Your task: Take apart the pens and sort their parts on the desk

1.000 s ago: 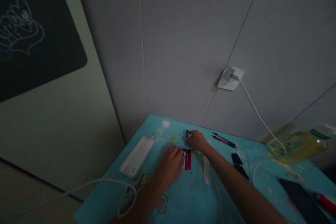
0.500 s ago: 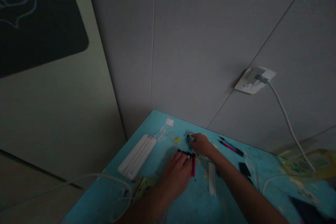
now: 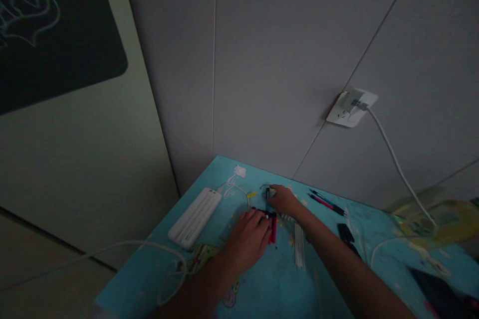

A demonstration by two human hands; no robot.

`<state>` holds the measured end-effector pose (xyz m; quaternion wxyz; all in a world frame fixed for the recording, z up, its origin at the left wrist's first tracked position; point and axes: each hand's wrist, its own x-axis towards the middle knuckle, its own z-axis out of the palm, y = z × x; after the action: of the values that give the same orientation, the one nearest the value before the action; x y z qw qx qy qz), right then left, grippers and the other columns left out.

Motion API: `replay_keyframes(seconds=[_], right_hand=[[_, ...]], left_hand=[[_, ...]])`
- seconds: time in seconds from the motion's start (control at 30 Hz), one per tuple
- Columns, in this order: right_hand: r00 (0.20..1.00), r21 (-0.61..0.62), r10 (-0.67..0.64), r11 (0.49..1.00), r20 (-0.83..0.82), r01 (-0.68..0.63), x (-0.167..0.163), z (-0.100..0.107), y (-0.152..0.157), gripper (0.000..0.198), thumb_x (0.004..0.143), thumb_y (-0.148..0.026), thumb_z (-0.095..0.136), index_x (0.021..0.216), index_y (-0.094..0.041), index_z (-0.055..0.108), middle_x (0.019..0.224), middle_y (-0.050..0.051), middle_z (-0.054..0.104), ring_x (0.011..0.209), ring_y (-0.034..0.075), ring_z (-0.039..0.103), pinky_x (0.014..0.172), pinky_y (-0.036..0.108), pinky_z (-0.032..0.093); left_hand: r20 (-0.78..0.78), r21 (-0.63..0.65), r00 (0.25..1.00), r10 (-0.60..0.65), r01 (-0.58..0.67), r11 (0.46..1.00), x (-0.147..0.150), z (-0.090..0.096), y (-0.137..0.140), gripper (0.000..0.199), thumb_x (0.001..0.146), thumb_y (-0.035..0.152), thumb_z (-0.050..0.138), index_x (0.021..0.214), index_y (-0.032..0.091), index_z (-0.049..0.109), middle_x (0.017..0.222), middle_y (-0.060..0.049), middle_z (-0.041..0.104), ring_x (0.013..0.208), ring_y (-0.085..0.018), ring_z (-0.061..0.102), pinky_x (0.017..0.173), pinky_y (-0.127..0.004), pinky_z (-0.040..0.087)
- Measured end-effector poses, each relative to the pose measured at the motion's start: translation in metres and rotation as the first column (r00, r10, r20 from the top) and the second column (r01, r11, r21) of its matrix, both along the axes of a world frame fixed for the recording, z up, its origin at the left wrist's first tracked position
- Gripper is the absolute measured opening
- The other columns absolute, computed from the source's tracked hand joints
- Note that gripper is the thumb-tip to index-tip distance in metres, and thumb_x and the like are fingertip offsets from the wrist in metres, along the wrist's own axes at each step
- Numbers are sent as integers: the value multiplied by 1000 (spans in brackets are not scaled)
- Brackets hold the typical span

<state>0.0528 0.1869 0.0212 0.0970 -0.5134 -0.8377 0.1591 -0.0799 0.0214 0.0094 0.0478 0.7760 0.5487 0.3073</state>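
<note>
My left hand (image 3: 250,235) is low over the table with its fingers bent down onto a small black piece (image 3: 270,214). Red stick-like pieces (image 3: 273,231) stick out below that black piece, beside my fingertips. Just beyond, my right hand (image 3: 283,200) pinches a narrow dark blue object (image 3: 268,198) that stands close to upright; its exact kind is too dim to make out. My left fingertips are partly hidden behind the knuckles. A white ribbed strip (image 3: 299,246) lies under my right forearm.
The light blue table (image 3: 277,289) meets the wall. At left lies a white power strip (image 3: 196,217), with a white cable (image 3: 130,242) looping nearby. Pens (image 3: 327,203) and a black object (image 3: 346,233) lie right. A charger (image 3: 355,102) sits in the wall socket.
The view has shifted slightly. More of the red pieces shows beside my left hand. My right hand stays at the dark blue object, which now looks more upright.
</note>
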Motion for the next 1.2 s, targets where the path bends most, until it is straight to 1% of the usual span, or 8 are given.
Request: replay_keyframes(seconds=[0.17,0.37,0.47,0.63,0.77,0.9,1.03,1.2], right_hand=[[997,-49,69,997,43,-67,-4,5,0,30,96,-34,60,122,-19,60,122,8,62,103,21,64,89,42,54],[996,-54,14,999,90,-9,-9,4,2,30,95,-35,61,120,-17,61,118,8,64,101,21,64,88,43,54],[995,-50,-7,999,98,12,-13,5,6,31,95,-35,61,121,-16,60,119,8,63,101,22,64,87,43,55],[996,-60,16,998,87,-11,-23,7,12,32,96,-35,60,123,-17,59,121,9,62,102,22,64,86,42,55],[996,-69,44,997,81,-39,-35,3,10,32,96,-35,60,122,-17,59,122,8,62,103,22,64,87,42,55],[996,-48,42,998,76,-38,-41,0,6,35,94,-38,62,121,-16,61,117,9,66,102,22,65,90,41,53],[996,-17,35,999,77,-33,-30,4,10,45,89,-39,66,127,-14,60,112,13,70,108,25,65,91,33,49],[985,-47,111,993,133,-105,-3,7,27,32,95,-35,61,121,-16,61,117,9,65,101,22,65,88,41,54]], left_hand=[[10,-10,1000,-19,19,1000,0,-1,-1,23,97,21,49,117,23,61,115,-7,59,109,-24,53,96,-43,45],[0,-49,1000,-7,7,999,0,-1,1,23,96,20,51,117,22,61,117,-7,59,111,-25,53,98,-43,45],[-7,-53,1000,1,-1,999,-1,-1,1,26,97,22,51,122,22,59,121,-8,58,114,-25,53,101,-44,44],[-34,-36,998,59,-60,998,-2,-6,3,37,96,29,54,132,19,53,131,-10,55,123,-27,51,107,-46,42],[-71,-29,990,125,-127,991,-3,-15,6,46,97,37,53,137,14,49,138,-16,51,130,-30,47,110,-48,40],[-96,-21,984,147,-150,988,-5,-21,10,51,98,39,49,141,12,45,145,-18,46,136,-32,42,111,-49,39],[-104,-8,982,155,-157,988,-5,-23,10,50,98,40,49,140,13,46,143,-18,48,134,-32,44,110,-51,40],[-126,1,980,153,-154,988,-3,-24,8,49,99,41,48,138,11,48,145,-20,47,135,-33,44,110,-53,40]])
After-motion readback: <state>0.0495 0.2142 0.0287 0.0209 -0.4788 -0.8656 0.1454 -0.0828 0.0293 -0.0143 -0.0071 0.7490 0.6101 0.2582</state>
